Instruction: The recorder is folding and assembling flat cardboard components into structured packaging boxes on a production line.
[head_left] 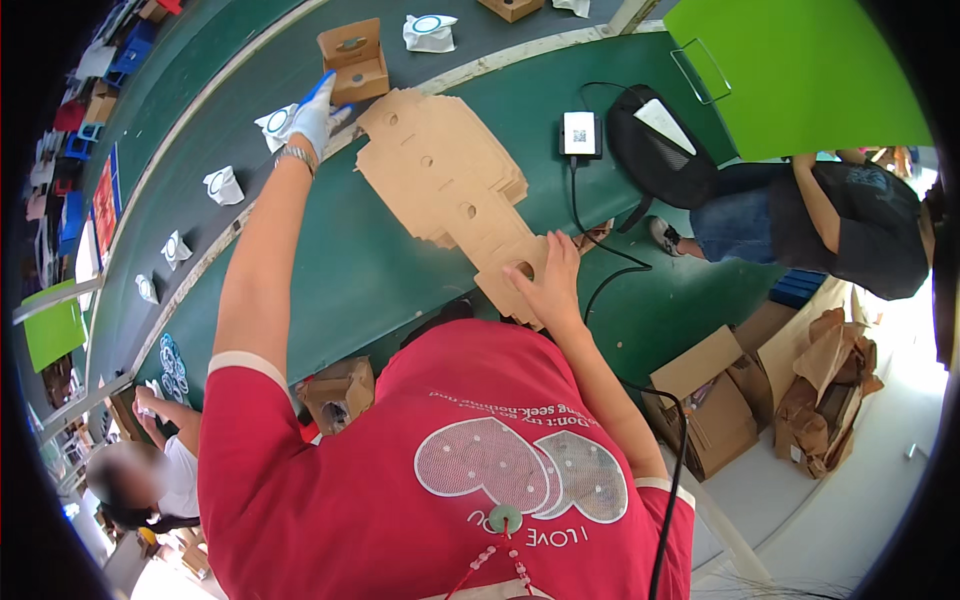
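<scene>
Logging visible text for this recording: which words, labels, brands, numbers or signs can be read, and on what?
Red shirt: white lettering, partly legible; wording not copied here.
White-topped box: a square code, no readable words.
Cardboard sheets: small printed marks, too small to read.
Red poster: any wording too blurred.

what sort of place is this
Likely a packing line in a workshop: what looks like a dark conveyor belt carries spaced-out white-wrapped items and an open cardboard box, while flat cardboard blanks lie piled on the green worktop beside it.
</scene>
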